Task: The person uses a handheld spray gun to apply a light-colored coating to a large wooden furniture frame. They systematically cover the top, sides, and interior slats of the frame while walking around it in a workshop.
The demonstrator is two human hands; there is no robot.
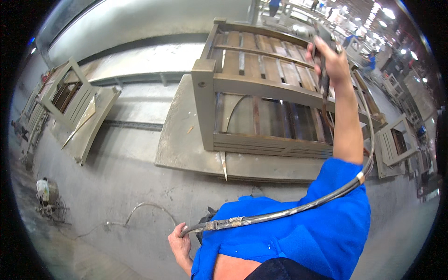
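Note:
Raised at the upper right, my right hand is closed round the handle of a spray gun, whose front end is blurred. Under it stands a slatted wooden furniture frame, coated grey-brown on its post and rails, with some slats of barer wood. A bundled hose runs from beside the gun, over my blue right sleeve and across my body. Low at the centre left, my left hand grips that hose near its taped part. The frame rests on a flat grey board.
To the left, another grey frame piece stands on its own board. A similar piece is at the right. On the floor at the far left sits a pump-like machine, with a thin hose looping toward me. A pale metal booth wall rises behind.

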